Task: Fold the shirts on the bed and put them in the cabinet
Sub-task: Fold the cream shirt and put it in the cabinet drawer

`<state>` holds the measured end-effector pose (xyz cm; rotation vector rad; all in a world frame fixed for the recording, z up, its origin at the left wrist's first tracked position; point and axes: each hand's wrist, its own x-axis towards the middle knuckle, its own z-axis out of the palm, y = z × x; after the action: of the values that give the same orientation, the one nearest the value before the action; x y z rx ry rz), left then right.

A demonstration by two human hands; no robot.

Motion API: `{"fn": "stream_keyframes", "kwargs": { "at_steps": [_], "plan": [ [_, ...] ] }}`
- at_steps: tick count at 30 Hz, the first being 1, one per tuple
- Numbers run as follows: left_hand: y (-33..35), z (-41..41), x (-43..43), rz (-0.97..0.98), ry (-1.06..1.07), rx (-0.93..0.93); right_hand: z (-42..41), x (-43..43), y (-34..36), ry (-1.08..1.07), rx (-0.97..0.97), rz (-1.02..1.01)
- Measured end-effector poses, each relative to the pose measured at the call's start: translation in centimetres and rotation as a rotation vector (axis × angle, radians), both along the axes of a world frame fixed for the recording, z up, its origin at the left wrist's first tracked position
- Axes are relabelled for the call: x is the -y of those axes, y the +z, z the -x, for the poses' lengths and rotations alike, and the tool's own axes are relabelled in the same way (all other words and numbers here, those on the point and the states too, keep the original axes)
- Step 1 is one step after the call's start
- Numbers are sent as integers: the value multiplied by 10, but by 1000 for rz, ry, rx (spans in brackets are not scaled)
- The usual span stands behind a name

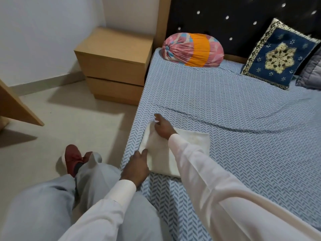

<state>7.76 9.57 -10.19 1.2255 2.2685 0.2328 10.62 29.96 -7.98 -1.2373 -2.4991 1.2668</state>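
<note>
White and folded into a compact rectangle, the shirt (184, 150) lies on the bed (234, 110) close to its left edge, toward the near corner of the mattress. Its surface looks smooth and flat on the right half, while the left side is bunched into a raised ridge where the fabric is being lifted.

The right hand (162, 128) reaches across the garment to its far left corner. Its fingers are curled down and pinch the cloth there, pulling up a small peak of fabric. The left hand (137, 168) sits at the near left corner, by the edge of the bed. Its thumb and fingers are closed on the hem of the same shirt, and the back of the hand faces up. Both arms wear long white sleeves.

The sheet is pale blue with a herringbone print and has a long wrinkle running across it beyond the shirt. At the head of the bed, a pink and orange bolster (192, 50) and a navy embroidered cushion (279, 54) rest against a dark studded headboard (225, 18). A light wooden bedside cabinet (114, 65) with two drawers stands on the floor just beside the bed's far left corner. A red shoe (73, 157) shows below grey trousers.
</note>
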Motion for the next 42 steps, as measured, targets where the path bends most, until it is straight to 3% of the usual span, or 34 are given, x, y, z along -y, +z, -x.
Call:
{"fn": "stream_keyframes", "kwargs": {
  "at_steps": [4, 9, 15, 26, 29, 33, 37, 42],
  "plan": [
    [11, -19, -11, 4, -67, -180, -50, -21, -2, 188, 68, -181],
    [16, -72, -37, -180, -274, -56, -139, -87, -49, 219, 240, -384],
    [11, -149, -62, -121, -469, -18, -214, -103, -1, 131, 342, -229],
    [-5, -188, -84, -108, -308, -224, -210, -108, -11, 202, 438, -347],
    [-11, -189, -83, -65, -365, -220, -208, -112, -16, 187, 431, -360],
    [-12, -177, -83, -159, -414, -242, -196, -113, -10, 163, 433, -308],
    [18, -154, -78, -315, -359, -171, -193, -115, 3, 121, 330, -203],
    [86, -93, -61, -654, -227, 11, -198, -102, 45, -128, -145, -227]
  ]
}}
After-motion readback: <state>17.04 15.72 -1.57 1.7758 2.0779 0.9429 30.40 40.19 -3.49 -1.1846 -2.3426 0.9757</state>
